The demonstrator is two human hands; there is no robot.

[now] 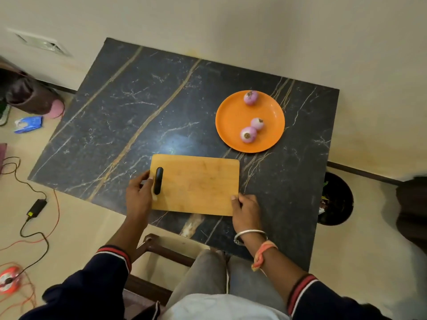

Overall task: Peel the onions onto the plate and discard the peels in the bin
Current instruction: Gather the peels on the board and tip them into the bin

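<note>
On the floor at 9 o'clock of the table lie an orange cable reel (9, 279), a black power adapter (37, 206) and a blue packet (28, 124) whose print is too small to read.

The dark marble table (138, 100) fills the middle. Near its front edge lies a wooden cutting board (196, 185), long axis running 9 to 3 o'clock, the right end sitting slightly nearer the person. Its dark handle slot (158, 180) runs 12 to 6 o'clock at the board's left end.

The left hand (138, 195) grips the board's left edge beside the slot, thumb on top and fingers curled round the edge. The right hand (246, 209) holds the near right corner, thumb pressed on top, the other fingers tucked against the edge. A metal bangle (249, 234) and an orange thread (263, 252) circle that wrist.

At 1 o'clock of the board rests the orange plate (226, 121), just apart from it. Three peeled onions lie on it: the far onion (251, 97) at the plate's 12 o'clock rim, brown end toward 11 o'clock; the middle onion (257, 123) touching the near onion (248, 134), the former's brown tip toward 1 o'clock, the latter's brown end facing up.

At 3 o'clock of the board, on the floor and partly under the table's right edge, stands the dark bin (336, 199), with scraps inside.
</note>
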